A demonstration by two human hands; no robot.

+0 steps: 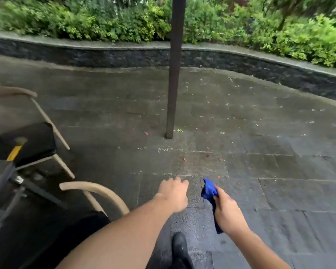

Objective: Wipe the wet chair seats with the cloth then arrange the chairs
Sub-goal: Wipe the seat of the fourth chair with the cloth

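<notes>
My right hand (228, 209) grips a crumpled blue cloth (209, 189), which hangs down past the wrist over the wet paving. My left hand (173, 193) reaches forward with its fingers curled and nothing in it, just right of a chair's curved wooden backrest (97, 191). That chair's black seat (81, 230) lies partly under my left forearm. A second chair with a black seat (27, 142) and pale wooden frame stands at the left. A yellow object rests on its seat.
A dark pole (174, 74) rises from the paving ahead. A low dark stone wall (124, 57) curves across the back, with green shrubs behind it. Metal legs of some furniture (14, 183) show at the left edge. My dark shoe (179, 247) is below.
</notes>
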